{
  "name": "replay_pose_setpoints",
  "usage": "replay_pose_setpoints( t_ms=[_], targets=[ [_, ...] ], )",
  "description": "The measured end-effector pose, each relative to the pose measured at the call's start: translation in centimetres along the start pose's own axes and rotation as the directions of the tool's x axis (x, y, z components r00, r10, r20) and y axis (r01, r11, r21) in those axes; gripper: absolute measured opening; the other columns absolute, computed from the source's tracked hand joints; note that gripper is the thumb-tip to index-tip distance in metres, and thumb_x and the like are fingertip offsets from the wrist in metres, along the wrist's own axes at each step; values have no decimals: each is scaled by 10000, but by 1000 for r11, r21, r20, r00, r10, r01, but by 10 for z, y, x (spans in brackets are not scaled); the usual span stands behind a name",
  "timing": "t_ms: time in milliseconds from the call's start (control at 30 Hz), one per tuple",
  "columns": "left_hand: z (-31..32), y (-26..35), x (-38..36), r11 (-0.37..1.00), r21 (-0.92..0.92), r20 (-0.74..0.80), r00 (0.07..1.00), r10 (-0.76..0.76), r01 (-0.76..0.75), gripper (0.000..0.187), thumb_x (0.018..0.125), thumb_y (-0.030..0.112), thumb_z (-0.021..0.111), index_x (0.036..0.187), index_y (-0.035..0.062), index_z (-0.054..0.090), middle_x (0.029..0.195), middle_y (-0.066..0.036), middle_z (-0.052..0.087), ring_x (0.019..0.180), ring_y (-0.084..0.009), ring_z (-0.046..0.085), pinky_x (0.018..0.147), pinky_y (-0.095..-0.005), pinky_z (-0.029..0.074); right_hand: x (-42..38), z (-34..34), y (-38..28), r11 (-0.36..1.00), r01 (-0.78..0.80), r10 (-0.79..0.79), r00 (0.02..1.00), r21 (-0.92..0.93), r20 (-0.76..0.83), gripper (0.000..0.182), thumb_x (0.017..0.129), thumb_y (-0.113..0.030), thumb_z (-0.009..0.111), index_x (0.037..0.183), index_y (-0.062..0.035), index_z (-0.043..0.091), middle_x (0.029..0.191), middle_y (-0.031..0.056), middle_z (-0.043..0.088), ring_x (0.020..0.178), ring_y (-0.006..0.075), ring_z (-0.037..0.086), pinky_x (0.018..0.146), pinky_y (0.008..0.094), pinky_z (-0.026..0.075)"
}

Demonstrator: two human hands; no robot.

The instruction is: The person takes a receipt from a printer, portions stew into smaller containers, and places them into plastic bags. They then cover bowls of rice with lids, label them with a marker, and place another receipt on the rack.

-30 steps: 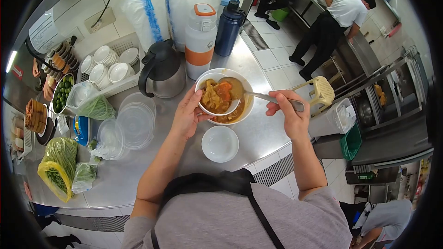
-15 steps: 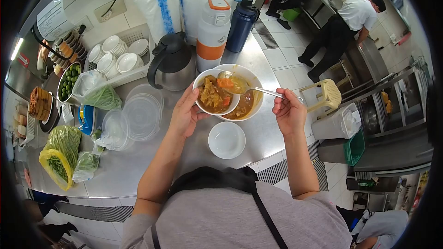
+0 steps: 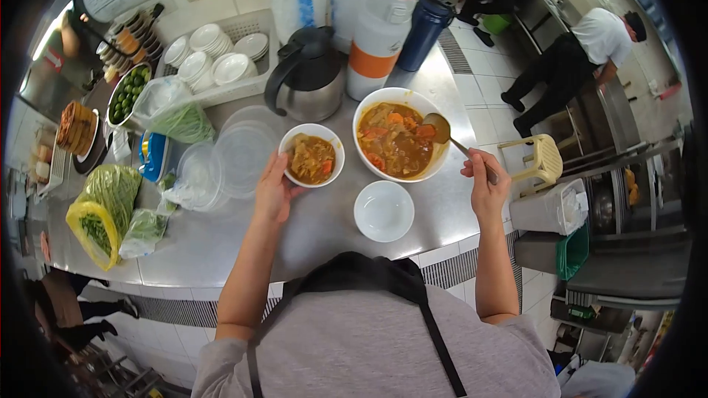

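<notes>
Head view shows the large bowl of stew on the metal counter, with the right hand gripping a spoon whose tip is at its right side. Left of the large bowl, the left hand grasps the side of the filled bowl; the spare bowl sits just on its near side, and the orange-banded bottle stands beyond it.

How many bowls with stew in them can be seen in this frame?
2. A small bowl is in the left hand; a large bowl stands to its right, with the spoon from the right hand in it. Neither is hidden.
</notes>
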State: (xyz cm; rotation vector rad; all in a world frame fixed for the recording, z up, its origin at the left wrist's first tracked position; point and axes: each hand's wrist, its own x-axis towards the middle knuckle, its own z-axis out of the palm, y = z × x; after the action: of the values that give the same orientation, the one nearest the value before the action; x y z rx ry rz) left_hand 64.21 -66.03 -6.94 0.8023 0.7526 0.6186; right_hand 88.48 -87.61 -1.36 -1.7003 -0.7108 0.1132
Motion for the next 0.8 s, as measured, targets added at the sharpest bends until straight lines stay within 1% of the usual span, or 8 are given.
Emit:
replay_pose_setpoints(
  t_ms=[67, 133, 333, 500, 567, 600, 667, 800],
  targets=[
    [-5, -11, 9, 996, 68, -39, 997, -61, 64, 437, 894, 289, 395, 1293, 125, 328, 1138, -53, 504, 961, -154, 541, 726, -316, 475, 1, 5, 3, 907, 316, -292, 948, -277, 125, 141, 849, -68, 499, 891, 38, 581, 692, 97, 578, 558, 131, 562, 509, 222, 450],
    [-5, -17, 14, 995, 80, -64, 996, -62, 67, 443, 896, 299, 389, 1307, 151, 316, 1164, -56, 484, 987, -150, 519, 753, -328, 451, 1, 5, 4, 881, 318, -267, 945, -349, 186, 133, 844, -64, 506, 891, 36, 580, 707, 109, 573, 568, 128, 558, 511, 219, 453],
    [3, -17, 15, 994, 106, -118, 993, 14, -2, 550, 894, 336, 388, 1353, 104, 192, 1347, -121, 275, 1217, -218, 302, 953, -399, 296, -1, 7, 24, 997, 22, -19, 999, -75, 33, 165, 851, -86, 502, 847, 56, 586, 707, 87, 581, 552, 112, 538, 474, 223, 438],
    [-10, -11, -4, 949, 309, -75, 993, 86, -59, 626, 874, 329, 442, 1335, 2, 173, 1363, -179, 202, 1242, -240, 242, 990, -328, 238, 0, -3, 25, 981, -193, 192, 981, 33, 24, 217, 847, -146, 509, 838, 56, 588, 625, 90, 561, 480, 122, 523, 451, 217, 427],
    [-3, 4, -34, 417, 811, 165, 845, 509, -410, 544, 857, 306, 477, 1271, -9, 316, 1238, -200, 384, 1135, -249, 392, 912, -353, 331, -1, -3, 23, 957, -260, 256, 966, 127, 41, 227, 842, -156, 512, 838, 58, 587, 604, 96, 556, 462, 134, 525, 442, 222, 425],
    [5, 9, -43, 421, 803, 184, 848, 498, -421, 544, 857, 306, 477, 1271, -9, 316, 1238, -200, 384, 1135, -249, 392, 912, -353, 331, -2, -2, 22, 952, -277, 273, 961, 130, 49, 230, 841, -163, 513, 839, 55, 588, 595, 97, 555, 462, 138, 525, 449, 229, 431],
    [18, 13, -55, 662, 750, 162, 971, -177, -4, 451, 836, 292, 502, 1164, -11, 440, 993, -198, 533, 926, -254, 528, 774, -359, 408, -7, 1, 26, 931, -313, 303, 949, 189, 81, 232, 838, -166, 514, 848, 53, 590, 595, 101, 560, 468, 145, 533, 461, 239, 441],
    [39, -33, -39, 560, 829, 180, 943, -281, 9, 404, 814, 310, 524, 1071, -1, 515, 828, -179, 562, 757, -264, 558, 678, -368, 428, -19, 14, 31, 886, -370, 332, 927, 279, 173, 240, 845, -173, 497, 867, 47, 592, 626, 112, 576, 499, 160, 553, 480, 256, 454]
  ],
)
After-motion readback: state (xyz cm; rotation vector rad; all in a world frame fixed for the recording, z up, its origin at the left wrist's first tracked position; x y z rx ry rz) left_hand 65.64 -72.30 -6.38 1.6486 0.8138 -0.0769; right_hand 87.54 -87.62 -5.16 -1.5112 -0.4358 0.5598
